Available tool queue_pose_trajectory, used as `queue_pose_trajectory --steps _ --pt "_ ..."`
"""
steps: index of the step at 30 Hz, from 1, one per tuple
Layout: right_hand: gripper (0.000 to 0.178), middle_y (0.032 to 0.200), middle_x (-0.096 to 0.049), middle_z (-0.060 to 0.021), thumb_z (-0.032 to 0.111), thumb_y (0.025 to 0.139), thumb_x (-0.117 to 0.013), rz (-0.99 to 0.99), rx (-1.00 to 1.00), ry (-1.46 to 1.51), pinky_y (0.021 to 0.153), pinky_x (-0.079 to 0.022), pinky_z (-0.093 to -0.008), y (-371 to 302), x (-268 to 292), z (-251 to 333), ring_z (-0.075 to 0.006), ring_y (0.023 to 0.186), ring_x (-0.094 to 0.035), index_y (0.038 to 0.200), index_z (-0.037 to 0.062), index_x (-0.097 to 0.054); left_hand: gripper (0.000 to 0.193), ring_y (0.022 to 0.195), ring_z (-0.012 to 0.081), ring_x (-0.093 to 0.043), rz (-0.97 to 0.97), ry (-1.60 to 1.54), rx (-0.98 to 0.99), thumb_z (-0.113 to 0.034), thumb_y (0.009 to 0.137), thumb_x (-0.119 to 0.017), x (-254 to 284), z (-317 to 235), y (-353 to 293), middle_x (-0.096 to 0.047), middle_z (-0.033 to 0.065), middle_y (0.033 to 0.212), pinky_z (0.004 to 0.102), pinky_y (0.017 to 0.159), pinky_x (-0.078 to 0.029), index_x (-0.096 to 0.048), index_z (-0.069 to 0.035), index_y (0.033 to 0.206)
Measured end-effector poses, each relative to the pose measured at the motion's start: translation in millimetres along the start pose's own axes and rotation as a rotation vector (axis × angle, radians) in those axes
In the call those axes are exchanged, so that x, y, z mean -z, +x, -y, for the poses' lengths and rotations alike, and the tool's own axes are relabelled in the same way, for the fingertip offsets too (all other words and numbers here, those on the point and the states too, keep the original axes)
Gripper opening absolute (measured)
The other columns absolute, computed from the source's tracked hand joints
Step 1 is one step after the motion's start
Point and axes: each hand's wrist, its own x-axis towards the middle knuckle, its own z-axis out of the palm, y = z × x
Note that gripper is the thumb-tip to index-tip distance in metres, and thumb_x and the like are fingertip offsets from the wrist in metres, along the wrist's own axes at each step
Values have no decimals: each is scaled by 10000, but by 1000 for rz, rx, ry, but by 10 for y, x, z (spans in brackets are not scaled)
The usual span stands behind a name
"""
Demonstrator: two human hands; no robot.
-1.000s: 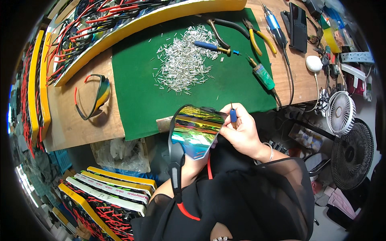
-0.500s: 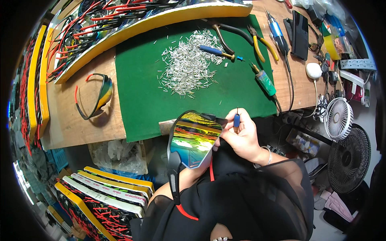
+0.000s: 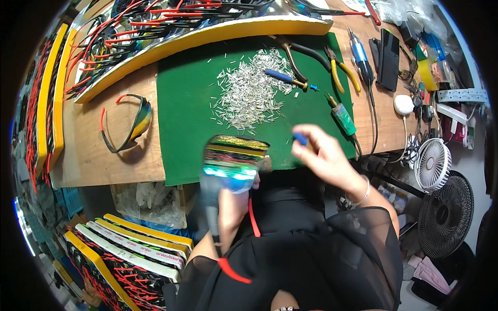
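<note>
Green felt mat [image 3: 187,114] covered the wooden surface [image 3: 104,155]; left hand [image 3: 233,199] clasped mirrored wraparound sunglasses [image 3: 233,155], right hand [image 3: 324,158] pinched a blue-handled screwdriver [image 3: 300,138].

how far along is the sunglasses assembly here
Looks done: one finished pair of sunglasses lies on the bench. In hand: the left hand holds a mirrored pair, while the right hand grips a blue-handled tool. Probably left: the pile of small metal pins and trays of frames.
</note>
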Motion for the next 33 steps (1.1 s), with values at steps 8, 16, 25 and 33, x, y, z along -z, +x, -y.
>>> queue_pose_trajectory --steps 8,16,25,33 --pt "229 792 -490 -101 46 733 -546 -466 530 -959 655 -451 -340 758 23 -79 -254 796 -503 962 62 -549 240 521 61 -437 160 -111 148 -265 917 -484 -144 39 -39 -479 20 806 184 444 -355 -485 -36 991" --pt "385 904 -549 -192 370 769 -623 -527 58 -1037 756 -451 -416 1090 918 -94 -330 878 -531 882 8 -559 147 535 68 -437 159 -106 196 -175 920 -465 -202 68 -27 -486 26 827 192 464 -360 -499 -34 946" --pt "278 804 -549 -190 264 831 -522 -607 183 -1053 655 -446 -449 1050 1034 -474 -345 749 -540 845 -13 -544 216 551 51 -486 107 -147 100 -213 922 -474 -133 46 -42 -540 29 814 186 475 -396 -518 -13 992" --pt "352 937 -567 -126 118 773 -633 -141 170 -103 740 -455 -304 -420 482 161 -176 829 -565 1071 -10 -498 147 514 68 -452 4 -56 18 -157 935 -436 -97 74 -32 -530 34 816 187 443 -374 -515 -33 940"
